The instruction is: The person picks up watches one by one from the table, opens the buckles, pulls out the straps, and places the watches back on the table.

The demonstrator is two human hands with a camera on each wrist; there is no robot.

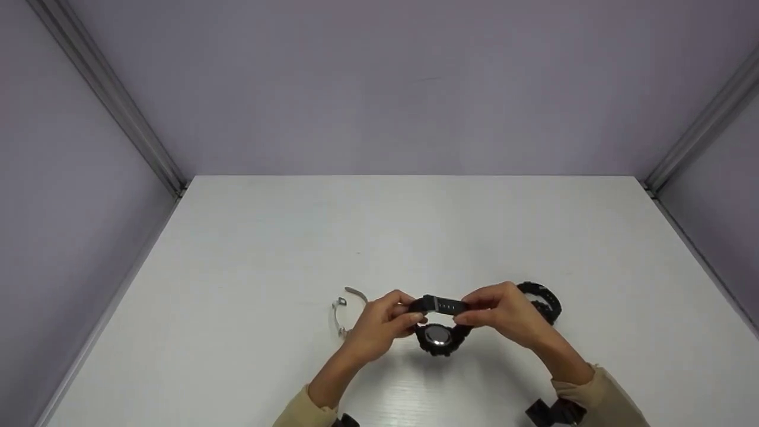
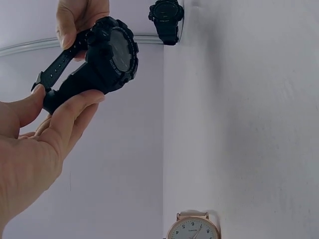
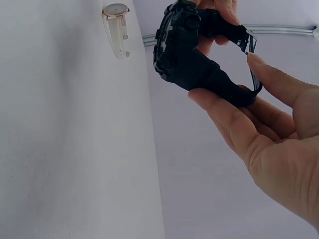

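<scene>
Both hands hold a chunky black digital watch [image 1: 439,335] [image 2: 110,52] [image 3: 182,50] just above the white table [image 1: 415,237], near its front edge. My left hand [image 1: 414,314] [image 2: 65,99] pinches one end of the black strap [image 1: 442,305] between thumb and fingers. My right hand [image 1: 465,314] [image 3: 224,79] pinches the other strap end by the buckle. The watch face hangs below the strap loop, turned toward me.
A second black watch [image 1: 542,299] [image 2: 167,17] lies on the table just behind my right hand. A white-strapped watch with a pale dial [image 1: 344,308] [image 2: 193,229] [image 3: 115,25] lies left of my left hand. Lilac walls enclose the table on three sides.
</scene>
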